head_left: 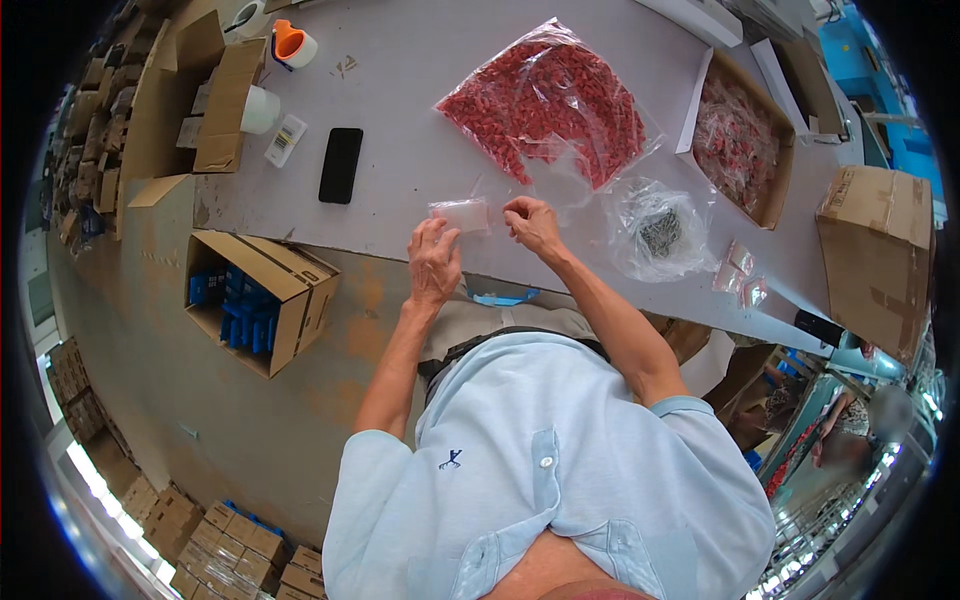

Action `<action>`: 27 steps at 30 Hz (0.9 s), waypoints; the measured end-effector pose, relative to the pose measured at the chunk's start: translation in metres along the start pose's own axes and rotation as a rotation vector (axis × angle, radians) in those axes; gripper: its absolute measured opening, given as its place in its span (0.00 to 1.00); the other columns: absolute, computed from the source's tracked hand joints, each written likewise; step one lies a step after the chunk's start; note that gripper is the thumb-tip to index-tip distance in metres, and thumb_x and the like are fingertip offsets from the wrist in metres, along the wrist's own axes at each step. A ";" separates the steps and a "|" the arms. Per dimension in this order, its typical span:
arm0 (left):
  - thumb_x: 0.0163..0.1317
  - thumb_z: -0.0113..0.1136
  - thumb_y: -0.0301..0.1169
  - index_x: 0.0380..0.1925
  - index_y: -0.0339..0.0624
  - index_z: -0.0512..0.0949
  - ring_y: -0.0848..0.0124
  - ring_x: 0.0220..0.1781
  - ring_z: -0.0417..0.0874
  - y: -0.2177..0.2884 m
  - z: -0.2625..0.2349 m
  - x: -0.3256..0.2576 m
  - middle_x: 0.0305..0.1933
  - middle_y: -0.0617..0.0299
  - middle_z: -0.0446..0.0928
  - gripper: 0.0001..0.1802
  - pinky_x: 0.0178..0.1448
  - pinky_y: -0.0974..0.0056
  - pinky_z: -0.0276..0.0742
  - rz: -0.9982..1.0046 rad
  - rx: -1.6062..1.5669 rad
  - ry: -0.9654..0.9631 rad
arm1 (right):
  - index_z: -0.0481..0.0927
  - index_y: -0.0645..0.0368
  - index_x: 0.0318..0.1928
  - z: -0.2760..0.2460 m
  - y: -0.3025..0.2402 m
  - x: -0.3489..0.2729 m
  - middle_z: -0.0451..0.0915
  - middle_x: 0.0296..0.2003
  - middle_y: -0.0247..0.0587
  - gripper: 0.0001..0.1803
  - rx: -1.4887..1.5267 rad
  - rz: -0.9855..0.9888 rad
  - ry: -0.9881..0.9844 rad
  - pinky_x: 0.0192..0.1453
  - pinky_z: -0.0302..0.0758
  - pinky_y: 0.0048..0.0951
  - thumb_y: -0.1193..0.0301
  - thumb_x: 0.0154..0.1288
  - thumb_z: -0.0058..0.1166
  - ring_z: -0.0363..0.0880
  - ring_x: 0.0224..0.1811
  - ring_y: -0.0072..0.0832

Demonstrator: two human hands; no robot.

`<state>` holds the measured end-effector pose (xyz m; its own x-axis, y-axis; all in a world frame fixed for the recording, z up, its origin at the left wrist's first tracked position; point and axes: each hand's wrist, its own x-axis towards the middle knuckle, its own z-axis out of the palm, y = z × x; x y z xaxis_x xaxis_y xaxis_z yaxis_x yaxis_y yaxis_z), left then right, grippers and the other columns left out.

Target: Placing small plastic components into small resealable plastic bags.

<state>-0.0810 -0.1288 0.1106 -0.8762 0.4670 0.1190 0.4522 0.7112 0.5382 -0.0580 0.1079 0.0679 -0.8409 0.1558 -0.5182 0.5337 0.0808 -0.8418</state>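
My left hand (433, 262) is at the table's near edge, its fingers bent around the near left edge of a small clear plastic bag (462, 215). The bag lies flat and looks like one of a thin stack, though I cannot tell how many. Just right of it, my right hand (535, 226) hovers with thumb and fingertips pinched together; anything between them is too small to make out. Beyond my hands lies a large clear bag of small red pieces (550, 100). An open clear bag of small grey metal pieces (658, 232) sits right of my right hand.
A black phone (341, 165) and an orange-and-white tape dispenser (293, 45) lie at left. An open carton of blue boxes (262, 305) stands below the table edge. At right are a box of filled red packets (738, 145), loose packets (738, 270) and a closed carton (876, 250).
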 end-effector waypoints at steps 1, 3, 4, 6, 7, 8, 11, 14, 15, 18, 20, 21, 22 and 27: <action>0.55 0.66 0.23 0.51 0.43 0.85 0.49 0.72 0.72 0.000 0.002 0.002 0.65 0.52 0.77 0.21 0.75 0.46 0.67 0.019 0.017 0.008 | 0.86 0.62 0.49 0.003 0.003 0.005 0.86 0.31 0.38 0.13 -0.050 -0.047 0.114 0.33 0.82 0.30 0.70 0.66 0.61 0.85 0.29 0.25; 0.55 0.67 0.24 0.52 0.44 0.85 0.49 0.73 0.71 -0.002 0.006 0.004 0.65 0.52 0.76 0.21 0.75 0.45 0.66 0.023 0.033 0.021 | 0.86 0.60 0.48 0.005 -0.005 0.007 0.87 0.29 0.41 0.13 -0.109 -0.094 0.215 0.36 0.83 0.35 0.70 0.65 0.62 0.85 0.28 0.31; 0.55 0.67 0.24 0.53 0.45 0.84 0.49 0.74 0.70 -0.004 0.008 0.006 0.66 0.52 0.75 0.22 0.75 0.45 0.66 0.032 0.012 -0.003 | 0.85 0.59 0.49 0.004 -0.016 0.006 0.86 0.30 0.43 0.14 -0.248 -0.155 0.219 0.38 0.82 0.39 0.69 0.64 0.63 0.86 0.30 0.36; 0.55 0.68 0.24 0.54 0.46 0.84 0.49 0.75 0.69 -0.003 0.014 0.006 0.67 0.53 0.75 0.23 0.76 0.44 0.65 0.041 -0.011 -0.025 | 0.84 0.58 0.49 0.003 -0.023 0.005 0.85 0.31 0.45 0.15 -0.390 -0.218 0.221 0.40 0.82 0.43 0.68 0.64 0.65 0.87 0.32 0.41; 0.55 0.68 0.24 0.55 0.46 0.83 0.50 0.76 0.68 -0.002 0.016 0.005 0.68 0.54 0.74 0.25 0.77 0.45 0.65 0.037 -0.003 -0.052 | 0.84 0.58 0.47 0.003 -0.026 0.005 0.84 0.32 0.45 0.13 -0.527 -0.311 0.207 0.40 0.81 0.44 0.68 0.64 0.66 0.86 0.33 0.42; 0.55 0.69 0.24 0.56 0.47 0.83 0.51 0.76 0.68 -0.002 0.018 0.008 0.69 0.55 0.74 0.26 0.78 0.46 0.65 0.041 0.004 -0.080 | 0.85 0.57 0.44 0.000 -0.023 0.008 0.84 0.33 0.45 0.11 -0.661 -0.405 0.200 0.41 0.80 0.45 0.68 0.63 0.67 0.85 0.34 0.43; 0.55 0.68 0.24 0.58 0.48 0.82 0.51 0.76 0.68 -0.003 0.020 0.014 0.69 0.55 0.74 0.27 0.78 0.46 0.64 0.031 -0.009 -0.077 | 0.83 0.56 0.41 0.000 -0.011 0.018 0.83 0.34 0.45 0.06 -0.652 -0.467 0.251 0.42 0.79 0.47 0.70 0.65 0.64 0.85 0.38 0.47; 0.56 0.68 0.24 0.57 0.46 0.82 0.52 0.76 0.69 -0.004 0.019 0.018 0.68 0.55 0.76 0.26 0.78 0.46 0.64 0.045 0.005 -0.084 | 0.82 0.56 0.39 0.000 -0.004 0.019 0.83 0.35 0.46 0.03 -0.591 -0.480 0.268 0.42 0.79 0.46 0.72 0.67 0.60 0.85 0.38 0.48; 0.56 0.68 0.24 0.57 0.46 0.82 0.52 0.76 0.69 -0.003 0.019 0.019 0.68 0.55 0.76 0.26 0.78 0.46 0.64 0.050 0.006 -0.083 | 0.82 0.56 0.39 -0.002 -0.003 0.018 0.83 0.35 0.46 0.03 -0.589 -0.482 0.273 0.42 0.79 0.46 0.72 0.67 0.60 0.85 0.38 0.48; 0.56 0.67 0.23 0.55 0.43 0.82 0.51 0.74 0.70 -0.001 0.019 0.020 0.65 0.54 0.78 0.24 0.77 0.46 0.65 0.018 -0.021 -0.022 | 0.82 0.56 0.41 -0.008 -0.002 0.009 0.83 0.35 0.46 0.04 -0.590 -0.473 0.241 0.42 0.80 0.46 0.72 0.67 0.61 0.85 0.38 0.48; 0.56 0.67 0.23 0.53 0.42 0.83 0.51 0.72 0.73 -0.002 0.019 0.024 0.62 0.54 0.80 0.22 0.76 0.46 0.65 -0.010 -0.057 0.040 | 0.81 0.55 0.44 -0.009 -0.007 0.003 0.84 0.36 0.46 0.07 -0.496 -0.449 0.249 0.41 0.80 0.47 0.71 0.67 0.61 0.85 0.38 0.48; 0.56 0.67 0.23 0.53 0.42 0.83 0.51 0.72 0.73 -0.002 0.018 0.024 0.62 0.54 0.80 0.22 0.76 0.46 0.65 -0.006 -0.054 0.038 | 0.81 0.55 0.44 -0.007 -0.010 -0.001 0.84 0.36 0.46 0.07 -0.492 -0.449 0.252 0.41 0.80 0.47 0.71 0.67 0.61 0.85 0.38 0.48; 0.56 0.67 0.23 0.53 0.41 0.83 0.51 0.69 0.75 -0.001 0.018 0.024 0.60 0.54 0.80 0.22 0.75 0.46 0.67 -0.005 -0.061 0.058 | 0.81 0.55 0.44 -0.004 -0.015 -0.004 0.84 0.37 0.47 0.08 -0.526 -0.448 0.237 0.41 0.80 0.47 0.70 0.67 0.62 0.85 0.37 0.48; 0.55 0.68 0.22 0.50 0.40 0.83 0.50 0.66 0.77 0.004 0.016 0.016 0.58 0.53 0.81 0.19 0.73 0.47 0.69 -0.050 -0.131 0.046 | 0.79 0.53 0.48 0.003 -0.014 0.013 0.84 0.43 0.46 0.13 -0.690 -0.416 0.193 0.45 0.82 0.54 0.65 0.68 0.64 0.86 0.41 0.54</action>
<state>-0.0911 -0.1100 0.1009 -0.9050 0.4062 0.1262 0.3851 0.6567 0.6484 -0.0766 0.1062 0.0731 -0.9852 0.1410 -0.0975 0.1704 0.7453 -0.6446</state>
